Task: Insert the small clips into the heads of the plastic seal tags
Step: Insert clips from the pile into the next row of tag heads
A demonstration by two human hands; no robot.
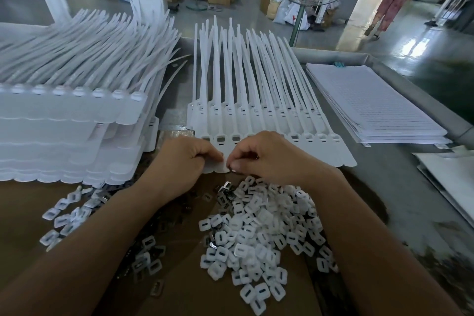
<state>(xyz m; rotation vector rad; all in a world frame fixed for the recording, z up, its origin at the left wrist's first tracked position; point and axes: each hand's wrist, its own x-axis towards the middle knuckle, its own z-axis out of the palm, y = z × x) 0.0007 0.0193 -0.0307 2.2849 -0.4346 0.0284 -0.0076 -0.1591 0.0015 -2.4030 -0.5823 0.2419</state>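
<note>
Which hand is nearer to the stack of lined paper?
Right. The right hand lies left of the paper stack; the left hand is farther left.

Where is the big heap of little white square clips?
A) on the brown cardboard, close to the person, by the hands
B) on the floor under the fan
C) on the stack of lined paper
A: the heap of clips lies on the brown cardboard, just nearer than the left hand and right hand, which work at the seal tags; the paper stack carries none.
</note>
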